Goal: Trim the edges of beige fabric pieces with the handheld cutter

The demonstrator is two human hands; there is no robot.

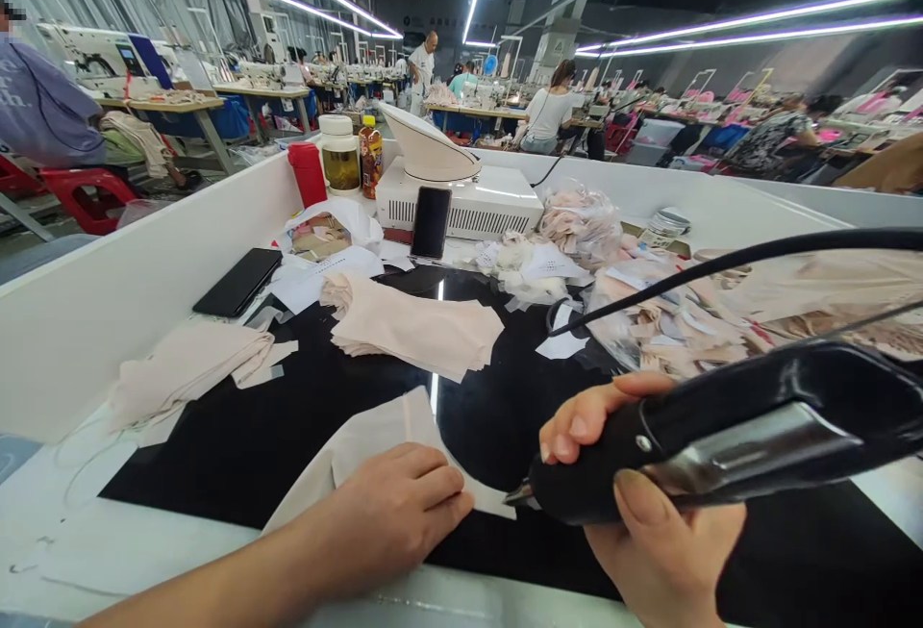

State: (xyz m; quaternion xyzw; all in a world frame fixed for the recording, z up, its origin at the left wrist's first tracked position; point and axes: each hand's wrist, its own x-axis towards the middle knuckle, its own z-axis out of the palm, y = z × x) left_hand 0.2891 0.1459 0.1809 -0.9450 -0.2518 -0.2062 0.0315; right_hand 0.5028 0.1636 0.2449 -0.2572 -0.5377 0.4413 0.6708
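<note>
My right hand (649,503) is wrapped round a black handheld tool (721,436) with a metal lever and a cable; its pointed tip meets the right corner of a pale fabric piece (382,431). That fabric lies on the black work surface (288,436). On top of it rests my left hand (411,503), fingers bent and held together, pressing near its right part. Whether cloth is pinched under those fingers is hidden. Beyond the hands sits a stack of beige fabric pieces (418,320), and a folded beige pile (194,368) lies to the left.
A phone (431,222) leans on a white machine (461,200). Nearby stand a jar (338,157), a bottle (370,157) and a red container (307,174). Bagged fabric scraps (649,306) fill the right side. White walls (144,291) border the table. Several people work at distant tables.
</note>
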